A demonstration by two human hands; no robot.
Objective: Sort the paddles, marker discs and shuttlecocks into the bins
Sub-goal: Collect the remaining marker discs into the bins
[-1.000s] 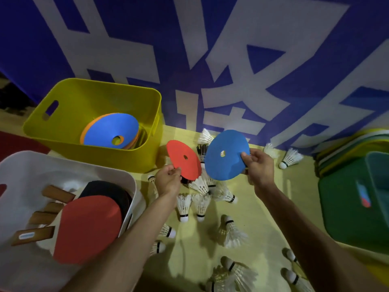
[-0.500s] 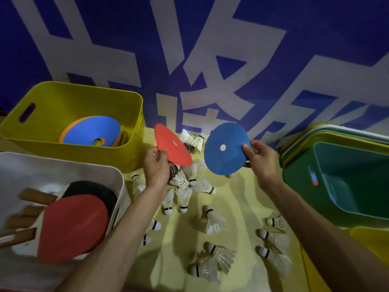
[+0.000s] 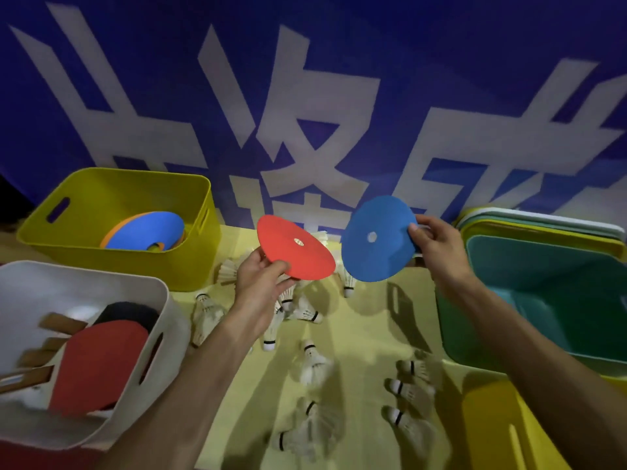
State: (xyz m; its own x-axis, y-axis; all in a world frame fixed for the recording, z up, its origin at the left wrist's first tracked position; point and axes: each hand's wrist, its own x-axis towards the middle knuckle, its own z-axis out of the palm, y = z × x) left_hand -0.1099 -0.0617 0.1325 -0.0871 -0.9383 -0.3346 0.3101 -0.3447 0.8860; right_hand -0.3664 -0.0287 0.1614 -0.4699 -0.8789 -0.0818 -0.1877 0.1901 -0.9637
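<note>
Red disc [image 3: 295, 247] flatter now, seemingly face-up.

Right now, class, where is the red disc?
In the head view the red disc sits just left of centre, pinched by the left hand above the shuttlecocks, between the yellow bin and the blue disc.

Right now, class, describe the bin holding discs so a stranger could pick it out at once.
Find the blue banner with white characters at the back. Under its left end stands a yellow bin with a slot handle. Unlike the white bin of paddles in front and the green bin at right, it holds a blue disc on orange ones.
</note>
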